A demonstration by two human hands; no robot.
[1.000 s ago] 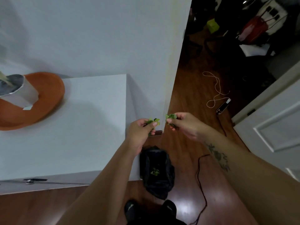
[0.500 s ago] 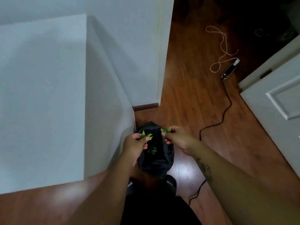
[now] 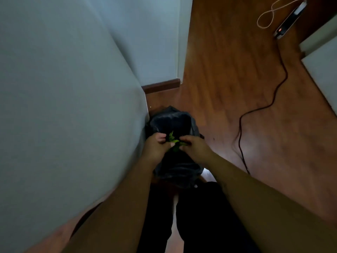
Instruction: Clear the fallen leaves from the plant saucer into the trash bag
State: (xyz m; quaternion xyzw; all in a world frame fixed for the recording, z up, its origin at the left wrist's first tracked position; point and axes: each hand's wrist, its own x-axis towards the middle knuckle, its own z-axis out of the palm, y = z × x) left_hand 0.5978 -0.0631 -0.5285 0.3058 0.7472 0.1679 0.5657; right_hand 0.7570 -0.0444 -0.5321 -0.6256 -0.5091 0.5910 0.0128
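Observation:
A black trash bag (image 3: 171, 119) stands open on the wooden floor, against the side of a white cabinet (image 3: 63, 106). My left hand (image 3: 156, 147) and my right hand (image 3: 195, 147) are side by side right over the bag's mouth. Each pinches small green leaves (image 3: 173, 141), and the two bunches touch between my fingertips. The plant saucer and the pot are out of view.
A black cable (image 3: 259, 110) runs across the floor to a power strip (image 3: 290, 21) with a pale cord (image 3: 273, 13) at the top right. A white door (image 3: 322, 70) is at the right edge. My dark trouser legs (image 3: 197, 216) are below the bag.
Both hands have gone down from the cabinet's corner to the bag's mouth and come together, still with the leaves. The view has tipped down, so the saucer has left the frame.

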